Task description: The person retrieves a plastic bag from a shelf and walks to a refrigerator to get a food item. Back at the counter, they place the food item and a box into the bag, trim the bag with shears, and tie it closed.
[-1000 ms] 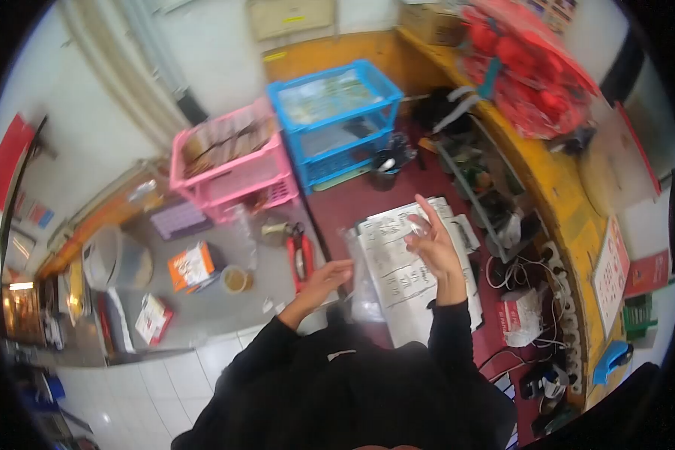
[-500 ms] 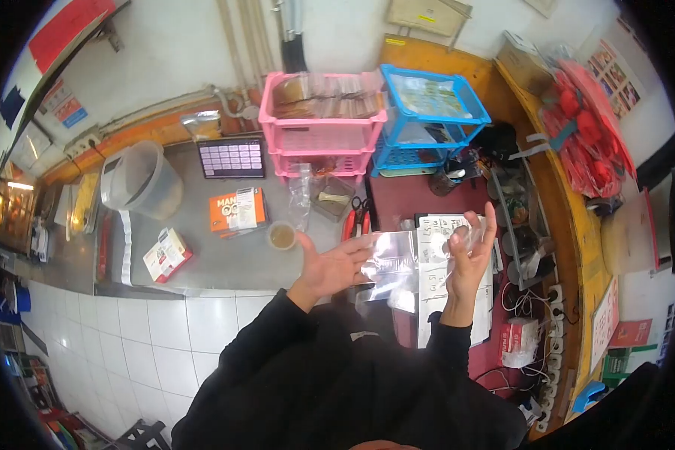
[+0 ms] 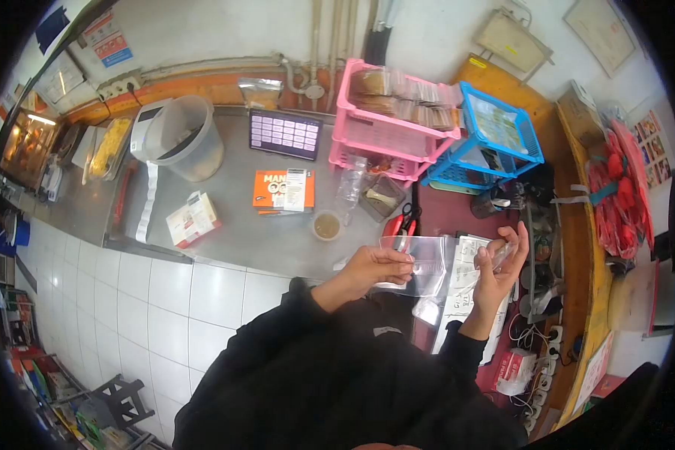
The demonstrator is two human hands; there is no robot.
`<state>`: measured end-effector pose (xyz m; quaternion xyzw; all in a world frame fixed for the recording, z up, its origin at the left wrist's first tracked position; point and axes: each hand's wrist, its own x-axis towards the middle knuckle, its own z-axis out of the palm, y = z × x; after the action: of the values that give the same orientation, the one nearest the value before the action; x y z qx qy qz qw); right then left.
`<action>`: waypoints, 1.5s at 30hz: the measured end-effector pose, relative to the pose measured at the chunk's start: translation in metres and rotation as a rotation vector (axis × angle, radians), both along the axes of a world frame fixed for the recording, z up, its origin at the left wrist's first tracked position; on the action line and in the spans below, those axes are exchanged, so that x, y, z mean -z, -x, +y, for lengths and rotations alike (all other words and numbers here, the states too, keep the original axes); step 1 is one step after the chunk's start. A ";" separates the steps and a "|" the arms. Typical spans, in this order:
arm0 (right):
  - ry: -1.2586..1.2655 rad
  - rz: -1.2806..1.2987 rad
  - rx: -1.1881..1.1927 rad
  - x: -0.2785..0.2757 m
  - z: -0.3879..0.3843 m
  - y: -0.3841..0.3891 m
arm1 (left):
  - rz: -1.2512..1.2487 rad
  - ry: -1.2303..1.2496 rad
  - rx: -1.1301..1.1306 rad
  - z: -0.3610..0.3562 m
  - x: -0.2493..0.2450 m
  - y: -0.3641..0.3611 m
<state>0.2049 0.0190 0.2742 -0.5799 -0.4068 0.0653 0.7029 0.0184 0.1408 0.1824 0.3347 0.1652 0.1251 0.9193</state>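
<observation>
A clear plastic bag [image 3: 430, 264] stretches between my two hands, above the front edge of the counter. My left hand [image 3: 366, 273] pinches its left edge between thumb and fingers. At the other end my right hand [image 3: 498, 279] is raised, with crumpled clear plastic gripped between its thumb and fingers. Behind the bag, a white sheet with handwriting [image 3: 461, 300] lies on the dark red surface, partly covered by the bag and my right hand. Red-handled scissors [image 3: 403, 223] lie just beyond my left hand.
A cup of brownish contents [image 3: 327, 225], an orange box [image 3: 272, 192] and a white-red box [image 3: 193, 220] stand on the grey counter. Behind are a tablet [image 3: 286, 135], a clear bucket [image 3: 202, 154], a pink rack [image 3: 394, 129] and a blue rack [image 3: 529, 140]. Power sockets [image 3: 541, 382] line the right.
My left hand was spread open beside the bag; its fingers have now closed on the bag's edge. My right hand keeps its hold. The camera view has turned left.
</observation>
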 end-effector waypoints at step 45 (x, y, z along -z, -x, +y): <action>0.435 0.029 -0.184 0.068 0.037 0.076 | 0.130 -0.907 -0.713 0.009 0.015 0.017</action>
<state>0.1290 0.0561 0.2062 -0.6771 -0.4242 0.2232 0.5584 0.0012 0.1501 0.1677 0.6257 0.2535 0.4645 0.5731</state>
